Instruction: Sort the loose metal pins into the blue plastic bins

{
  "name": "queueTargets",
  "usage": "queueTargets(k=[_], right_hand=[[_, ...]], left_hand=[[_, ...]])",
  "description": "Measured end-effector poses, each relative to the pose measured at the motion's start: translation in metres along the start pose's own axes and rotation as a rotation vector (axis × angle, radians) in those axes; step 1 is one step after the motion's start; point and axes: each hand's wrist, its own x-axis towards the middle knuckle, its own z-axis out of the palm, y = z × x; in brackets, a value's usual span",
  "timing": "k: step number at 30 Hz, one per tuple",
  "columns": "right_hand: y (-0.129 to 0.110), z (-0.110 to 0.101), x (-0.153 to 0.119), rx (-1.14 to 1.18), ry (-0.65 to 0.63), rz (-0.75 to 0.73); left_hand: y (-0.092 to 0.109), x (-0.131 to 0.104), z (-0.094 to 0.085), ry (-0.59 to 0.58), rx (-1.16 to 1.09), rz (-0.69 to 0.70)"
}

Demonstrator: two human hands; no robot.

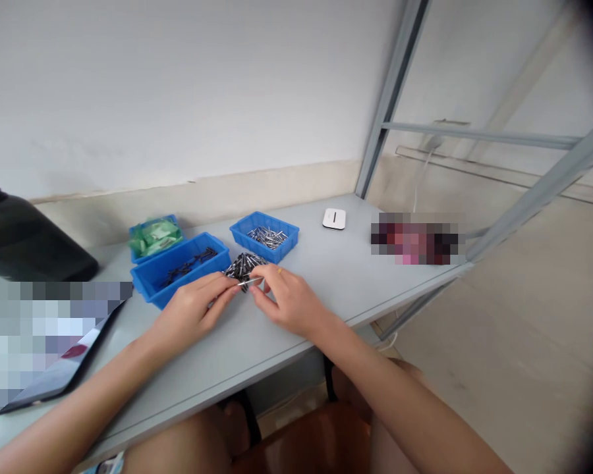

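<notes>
My left hand (195,304) and my right hand (287,301) meet over the table, thumbs and fingers pinched on opposite ends of a thin silver metal pin (250,282). The pin's exact kind is too small to make out. Just behind the fingers lies a pile of black-and-silver slender parts (244,263), partly hidden by my hands. A blue bin (151,297) with dark stick-like parts (190,264) stands beyond my left hand. Farther back, another blue bin (286,249) holds many loose silver pins (268,237).
A green plastic bag (155,237) sits in a third blue bin (172,220). A white square device (335,218) rests farther right. At left are a tablet-like screen (86,359) and a dark object (34,234). Grey metal posts (390,85) frame the table's right end.
</notes>
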Motion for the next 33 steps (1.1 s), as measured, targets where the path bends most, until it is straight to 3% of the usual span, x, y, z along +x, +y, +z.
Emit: queueTargets(k=[22,28,33], right_hand=[[-0.002,-0.005,-0.001,-0.011,-0.047,-0.137],[0.013,-0.005,0.011,-0.137,0.105,0.088],[0.027,-0.002,0.021,-0.329,0.040,0.265]], left_hand=[[0.000,-0.001,0.000,0.027,-0.021,-0.109],[0.001,0.000,0.000,-0.052,0.018,-0.100],[0.002,0.001,0.002,-0.181,0.096,-0.083]])
